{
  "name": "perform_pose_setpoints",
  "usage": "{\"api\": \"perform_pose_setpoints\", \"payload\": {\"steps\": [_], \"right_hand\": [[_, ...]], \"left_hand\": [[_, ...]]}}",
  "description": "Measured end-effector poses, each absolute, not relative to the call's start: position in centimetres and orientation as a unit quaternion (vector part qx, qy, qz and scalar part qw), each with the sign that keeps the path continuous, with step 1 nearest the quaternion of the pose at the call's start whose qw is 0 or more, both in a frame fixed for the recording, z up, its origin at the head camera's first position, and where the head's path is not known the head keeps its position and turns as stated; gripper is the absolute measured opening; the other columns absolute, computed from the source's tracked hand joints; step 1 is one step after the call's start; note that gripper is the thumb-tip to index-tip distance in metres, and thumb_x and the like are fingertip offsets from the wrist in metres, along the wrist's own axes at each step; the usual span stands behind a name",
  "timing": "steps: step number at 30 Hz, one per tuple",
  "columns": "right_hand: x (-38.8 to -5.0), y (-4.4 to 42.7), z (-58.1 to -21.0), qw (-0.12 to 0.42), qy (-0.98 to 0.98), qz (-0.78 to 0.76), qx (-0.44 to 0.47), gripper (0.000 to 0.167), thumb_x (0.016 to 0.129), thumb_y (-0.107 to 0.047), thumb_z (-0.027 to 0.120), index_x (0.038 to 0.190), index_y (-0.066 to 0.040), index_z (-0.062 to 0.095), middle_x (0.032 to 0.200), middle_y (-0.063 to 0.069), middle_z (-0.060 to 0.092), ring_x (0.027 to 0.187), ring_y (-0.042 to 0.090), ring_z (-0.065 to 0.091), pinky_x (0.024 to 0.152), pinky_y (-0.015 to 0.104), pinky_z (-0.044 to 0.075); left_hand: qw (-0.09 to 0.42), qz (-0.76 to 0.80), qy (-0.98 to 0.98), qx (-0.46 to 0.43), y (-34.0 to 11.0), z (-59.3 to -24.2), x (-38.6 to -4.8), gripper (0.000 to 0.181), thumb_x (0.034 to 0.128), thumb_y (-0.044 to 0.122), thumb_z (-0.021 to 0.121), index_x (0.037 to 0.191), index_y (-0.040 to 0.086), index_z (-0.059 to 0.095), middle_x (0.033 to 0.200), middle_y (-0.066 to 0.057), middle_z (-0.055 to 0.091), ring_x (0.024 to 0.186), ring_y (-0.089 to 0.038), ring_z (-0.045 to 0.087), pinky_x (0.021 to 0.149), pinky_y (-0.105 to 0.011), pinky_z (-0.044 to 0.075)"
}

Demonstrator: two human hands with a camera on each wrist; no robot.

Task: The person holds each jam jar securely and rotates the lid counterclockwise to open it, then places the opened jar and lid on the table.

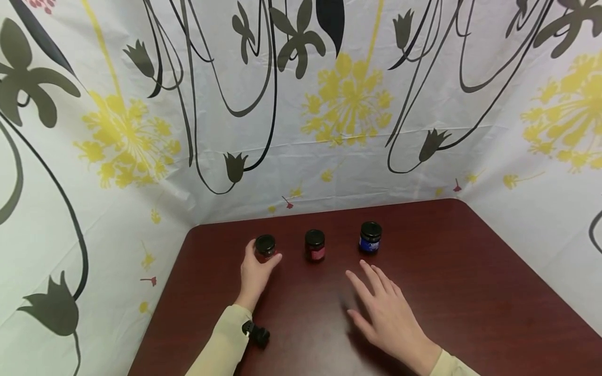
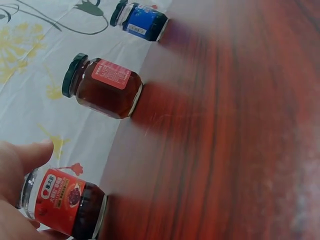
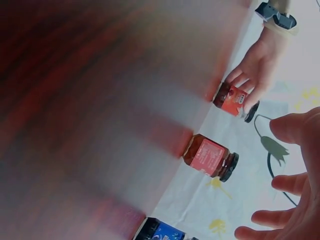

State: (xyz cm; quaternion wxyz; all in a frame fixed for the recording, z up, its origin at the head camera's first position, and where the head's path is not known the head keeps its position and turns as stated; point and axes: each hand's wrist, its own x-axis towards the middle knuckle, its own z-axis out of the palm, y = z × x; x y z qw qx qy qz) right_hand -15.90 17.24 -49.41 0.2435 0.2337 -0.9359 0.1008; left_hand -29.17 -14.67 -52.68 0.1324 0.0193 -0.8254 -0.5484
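Observation:
Three dark-lidded glass jars stand upright in a row on the table. Around the left one, a red-labelled jar (image 1: pixel 265 246) (image 2: pixel 62 202) (image 3: pixel 234 101), my left hand (image 1: pixel 256 271) (image 2: pixel 15 187) (image 3: pixel 260 65) curls its fingers and thumb. The middle jar (image 1: pixel 315 245) (image 2: pixel 107 87) (image 3: pixel 206 156) has a pink-red label, and nothing touches it. At the right is a jar with a blue label (image 1: pixel 370 237) (image 2: pixel 142 21) (image 3: pixel 162 231). My right hand (image 1: pixel 388 313) (image 3: pixel 295 185), fingers spread and holding nothing, hovers in front of the blue-labelled jar.
The dark red wooden table (image 1: pixel 447 271) (image 2: pixel 240 130) (image 3: pixel 90 125) carries the jars near its back edge. Behind and at both sides hangs a white cloth (image 1: pixel 291 125) printed with flowers. Black cameras are strapped to the wrists; the left one (image 1: pixel 256 334) shows.

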Motion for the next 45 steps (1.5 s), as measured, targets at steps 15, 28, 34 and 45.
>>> {"api": "perform_pose_setpoints", "payload": {"steps": [15,28,34,45], "right_hand": [[-16.5,17.7,-49.4,0.251,-0.932,0.117,0.234,0.082,0.086,-0.046,0.073,0.156,-0.02,0.039,0.161,0.017,0.027,0.135,0.045,0.041,0.085,0.064,0.049],[-17.3,17.8,-49.0,0.266,-0.926,0.123,0.237,0.083,0.083,-0.041,0.076,0.155,-0.017,0.042,0.158,0.02,0.032,0.132,0.046,0.044,0.081,0.061,0.052],[-18.1,18.0,-48.7,0.269,-0.924,0.129,0.239,0.08,0.085,-0.041,0.075,0.154,-0.019,0.043,0.157,0.019,0.035,0.13,0.045,0.045,0.082,0.061,0.051],[-19.1,17.8,-47.9,0.272,-0.921,0.146,0.237,0.077,0.085,-0.036,0.075,0.154,-0.021,0.043,0.153,0.02,0.038,0.13,0.044,0.045,0.083,0.061,0.051]], "left_hand": [[0.167,-0.525,-0.832,0.063,-14.5,-53.4,-30.2,0.06,0.0807,0.036,0.086,0.131,0.016,0.058,0.113,-0.005,0.067,0.105,-0.024,0.061,0.091,-0.048,0.047],[0.185,-0.559,-0.806,0.06,-14.7,-53.4,-29.7,0.055,0.0785,0.031,0.088,0.126,0.019,0.064,0.111,-0.001,0.069,0.103,-0.02,0.064,0.089,-0.047,0.05],[0.193,-0.551,-0.81,0.051,-14.6,-52.7,-29.6,0.06,0.0766,0.038,0.089,0.128,0.02,0.064,0.111,0.0,0.069,0.102,-0.019,0.064,0.089,-0.045,0.05],[0.193,-0.527,-0.827,0.028,-14.3,-51.4,-28.7,0.062,0.0765,0.041,0.088,0.13,0.021,0.063,0.108,0.001,0.069,0.1,-0.018,0.062,0.088,-0.044,0.05]]}}
